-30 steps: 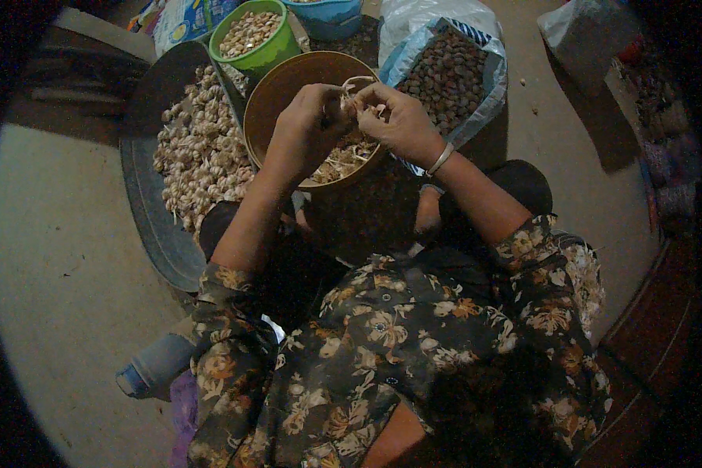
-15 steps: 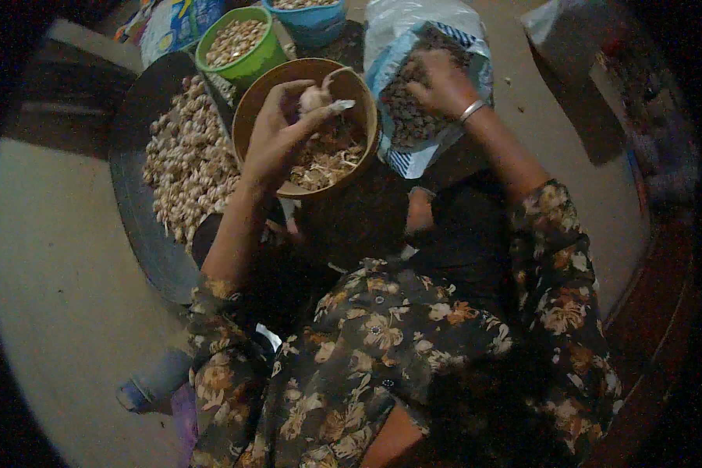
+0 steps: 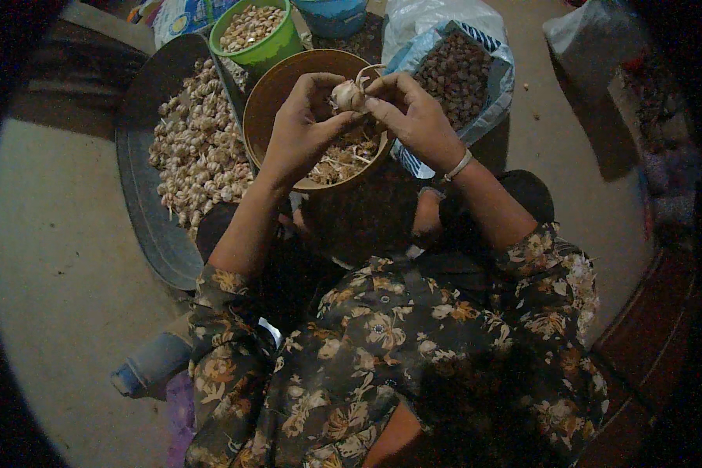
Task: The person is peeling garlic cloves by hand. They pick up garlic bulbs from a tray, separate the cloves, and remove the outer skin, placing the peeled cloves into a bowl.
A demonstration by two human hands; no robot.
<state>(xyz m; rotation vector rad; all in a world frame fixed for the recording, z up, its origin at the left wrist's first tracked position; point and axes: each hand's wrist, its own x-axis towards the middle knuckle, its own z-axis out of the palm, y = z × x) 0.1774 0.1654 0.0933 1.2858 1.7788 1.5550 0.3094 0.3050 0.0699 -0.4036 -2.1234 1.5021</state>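
One garlic bulb (image 3: pixel 346 97) sits between the fingers of the left hand (image 3: pixel 295 132) near the basin (image 3: pixel 267 95)'s far right edge; the right hand (image 3: pixel 421 127) (back from the bag (image 3: pixel 499 93)) pinches it, making work two-handed.

Seemingly a storeroom, given the heaped garlic (image 3: pixel 199 148), green bucket (image 3: pixel 269 53) and filled bag (image 3: pixel 502 90).

Right hand (image 3: pixel 423 123) out of bag (image 3: pixel 503 87), now at garlic bulb (image 3: pixel 347 96)

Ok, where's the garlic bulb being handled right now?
In the head view, the garlic bulb is at upper centre, over the round tan bowl, held by the left hand with the right hand at its right side.
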